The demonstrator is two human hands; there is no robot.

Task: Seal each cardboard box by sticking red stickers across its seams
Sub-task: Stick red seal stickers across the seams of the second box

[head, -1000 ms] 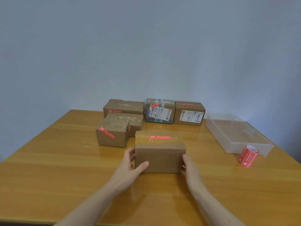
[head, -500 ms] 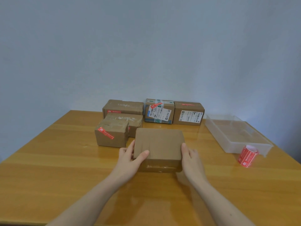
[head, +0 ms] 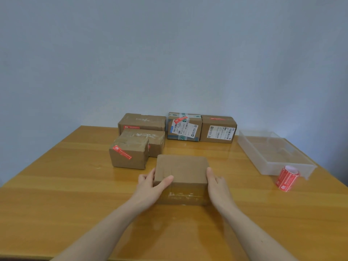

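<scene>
Open tabletop lies between the wooden table's near edge (head: 56,249) and the plain brown cardboard box (head: 181,170) sitting mid-table. The left hand (head: 150,187) grips its left end, thumb curled over the top; the right hand (head: 216,185) presses flat-fingered against the right end. Just behind, five stickered boxes (head: 130,155) crowd the back. Well right, a red sticker roll (head: 287,178) stands beside a clear plastic tray (head: 250,147).

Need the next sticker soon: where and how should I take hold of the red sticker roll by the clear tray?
Grip the red sticker roll around its curved sides, probably coming from above with the right hand, its nearer one. It stands tilted, leaning back toward the clear tray; its table-facing sides are free.
</scene>
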